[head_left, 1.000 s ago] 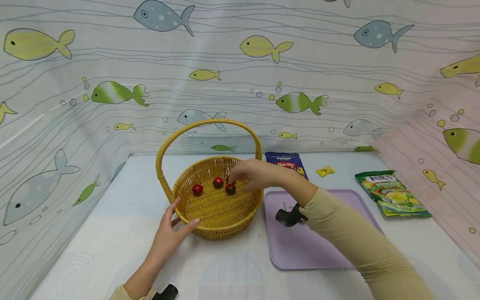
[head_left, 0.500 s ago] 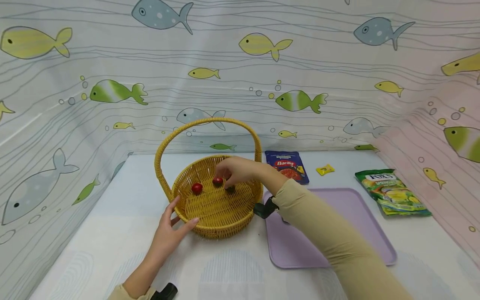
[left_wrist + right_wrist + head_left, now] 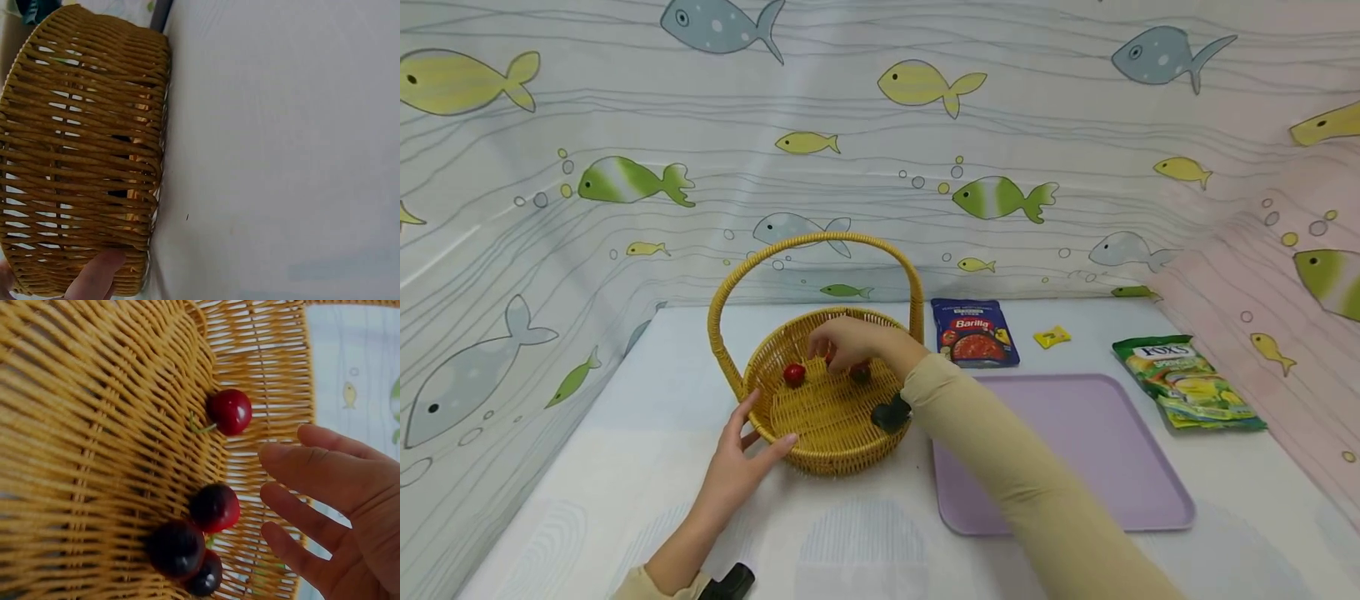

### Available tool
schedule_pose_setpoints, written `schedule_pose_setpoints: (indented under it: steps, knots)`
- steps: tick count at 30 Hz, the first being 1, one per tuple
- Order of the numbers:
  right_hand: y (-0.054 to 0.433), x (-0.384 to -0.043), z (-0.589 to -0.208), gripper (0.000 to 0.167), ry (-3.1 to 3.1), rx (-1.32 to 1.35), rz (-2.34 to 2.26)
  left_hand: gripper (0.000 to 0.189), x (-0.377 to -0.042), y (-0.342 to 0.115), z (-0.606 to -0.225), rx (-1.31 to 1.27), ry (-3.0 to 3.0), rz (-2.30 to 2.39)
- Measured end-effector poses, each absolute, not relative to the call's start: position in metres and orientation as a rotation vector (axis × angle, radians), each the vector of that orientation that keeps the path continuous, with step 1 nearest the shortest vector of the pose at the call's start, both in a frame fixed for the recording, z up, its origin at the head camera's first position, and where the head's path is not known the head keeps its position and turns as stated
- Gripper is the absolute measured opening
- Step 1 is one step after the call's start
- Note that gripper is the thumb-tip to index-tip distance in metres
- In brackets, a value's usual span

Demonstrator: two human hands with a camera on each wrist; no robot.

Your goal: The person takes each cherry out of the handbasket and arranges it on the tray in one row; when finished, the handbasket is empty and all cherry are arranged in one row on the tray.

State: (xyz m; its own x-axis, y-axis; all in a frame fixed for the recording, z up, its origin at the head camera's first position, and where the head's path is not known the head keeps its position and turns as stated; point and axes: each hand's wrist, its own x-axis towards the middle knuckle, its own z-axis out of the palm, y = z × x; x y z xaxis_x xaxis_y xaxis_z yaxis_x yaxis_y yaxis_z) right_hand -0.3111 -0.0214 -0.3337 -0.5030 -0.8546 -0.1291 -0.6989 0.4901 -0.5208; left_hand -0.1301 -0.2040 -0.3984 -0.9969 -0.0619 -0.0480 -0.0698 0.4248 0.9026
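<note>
My left hand (image 3: 737, 471) rests against the near left side of a yellow wicker basket (image 3: 827, 462), fingers spread at its rim. In the left wrist view, a fingertip (image 3: 109, 259) touches the woven outer wall. My right hand (image 3: 846, 342) is inside the basket, over the cherries. The right wrist view shows its fingers loosely bent with nothing between them, close to a bright red cherry (image 3: 230, 412) with a green stem. Below that, a dark red cherry (image 3: 215, 507) lies grouped with darker cherries (image 3: 177, 549). In the head view, my right hand partly hides the middle cherry.
A purple tray (image 3: 1075, 450) lies right of the basket, partly under my right sleeve. Behind it are a blue Barilla pouch (image 3: 976, 333) and a small yellow packet (image 3: 1052, 337). A green Fox's bag (image 3: 1187, 383) lies far right. The basket's tall handle (image 3: 820, 239) arches overhead.
My right hand has moved left across the basket, from the right-hand cherries to the middle one. A cherry at its fingertips earlier is no longer there. My left hand has stayed put.
</note>
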Motion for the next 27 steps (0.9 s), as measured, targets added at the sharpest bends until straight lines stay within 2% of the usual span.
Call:
schedule_pose_setpoints:
  steps: [7,21,24,27]
  knots:
    - [-0.038,-0.314,-0.343,0.035,2.369,-1.255,-0.54,0.087,-0.129,-0.205,-0.398,-0.098,2.648,1.684]
    - [-0.051,-0.315,-0.356,0.053,2.319,-1.249,-0.403,0.086,-0.129,-0.205,-0.399,-0.075,2.641,1.707]
    - [-0.052,-0.315,-0.357,0.05,2.314,-1.254,-0.372,0.086,-0.129,-0.204,-0.398,-0.08,2.634,1.717]
    - [-0.052,-0.316,-0.357,0.041,2.305,-1.266,-0.376,0.086,-0.128,-0.204,-0.398,-0.079,2.637,1.716]
